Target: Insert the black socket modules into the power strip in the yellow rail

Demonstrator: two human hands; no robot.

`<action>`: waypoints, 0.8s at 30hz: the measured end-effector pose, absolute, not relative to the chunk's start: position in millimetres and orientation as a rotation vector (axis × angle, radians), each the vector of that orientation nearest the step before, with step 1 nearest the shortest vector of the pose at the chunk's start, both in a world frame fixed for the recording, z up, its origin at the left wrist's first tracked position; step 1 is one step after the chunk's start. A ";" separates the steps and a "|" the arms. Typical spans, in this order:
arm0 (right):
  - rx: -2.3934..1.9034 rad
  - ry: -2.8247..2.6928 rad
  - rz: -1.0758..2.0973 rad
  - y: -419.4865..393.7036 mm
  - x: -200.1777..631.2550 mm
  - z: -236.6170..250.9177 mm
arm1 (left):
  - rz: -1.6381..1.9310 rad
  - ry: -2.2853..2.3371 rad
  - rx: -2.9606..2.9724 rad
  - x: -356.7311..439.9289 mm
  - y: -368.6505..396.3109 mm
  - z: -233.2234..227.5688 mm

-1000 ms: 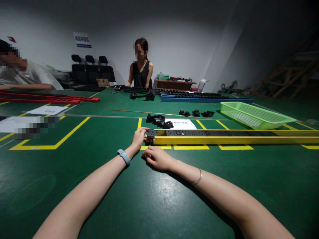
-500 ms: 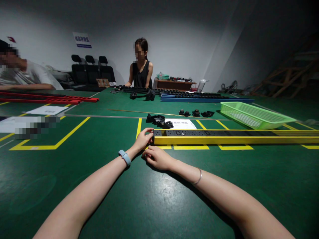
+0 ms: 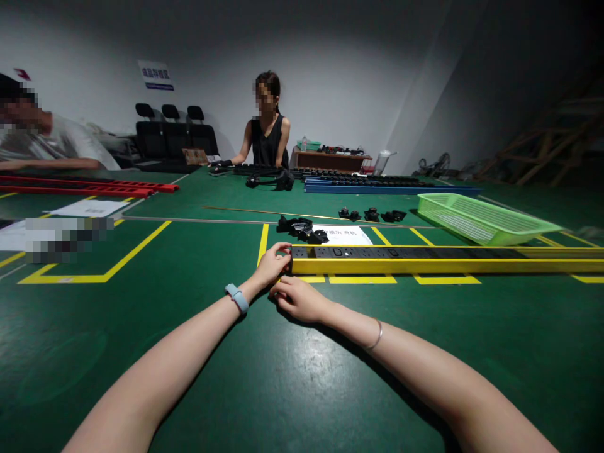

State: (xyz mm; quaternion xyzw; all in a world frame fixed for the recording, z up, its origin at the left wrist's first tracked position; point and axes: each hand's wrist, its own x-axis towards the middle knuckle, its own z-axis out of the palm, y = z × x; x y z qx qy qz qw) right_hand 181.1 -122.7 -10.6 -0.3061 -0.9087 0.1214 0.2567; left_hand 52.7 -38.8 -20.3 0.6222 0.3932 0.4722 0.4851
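Observation:
A long yellow power strip (image 3: 349,267) with black socket modules lies across the right half of the green table. My left hand (image 3: 272,264) closes its fingers and thumb on the strip's left end, at the dark end piece. Just below that end is my right hand (image 3: 302,299), resting on the table with its fingers curled together close to my left fingertips. Whatever may be between the right fingers is hidden. Beyond the strip's left end, several black plastic parts (image 3: 302,228) lie beside a white printed sheet (image 3: 346,236).
A green plastic basket (image 3: 486,220) stands at the right behind the strip. Small black parts (image 3: 372,214), a thin rod (image 3: 245,210) and blue strips (image 3: 358,189) lie farther back. Red strips (image 3: 94,185) are at left. Two people are at the table's far side and left.
My hands and the yellow strip have hardly moved. Across the table, a person's arm has stretched a little to the left. The red strips have shifted slightly left.

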 end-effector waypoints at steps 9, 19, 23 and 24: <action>-0.846 -2.462 0.345 -122.9 180.9 -10.9 | 1.143 0.957 1.538 52.8 -44.6 -16.1; -0.845 -2.459 0.350 -123.4 180.9 -9.5 | 1.172 0.937 1.574 53.0 -45.8 -14.5; -0.857 -2.462 0.340 -123.2 181.0 -10.4 | 1.175 0.915 1.566 52.9 -46.4 -13.0; -0.857 -2.461 0.341 -123.2 181.1 -10.5 | 1.177 0.908 1.578 52.8 -46.5 -12.9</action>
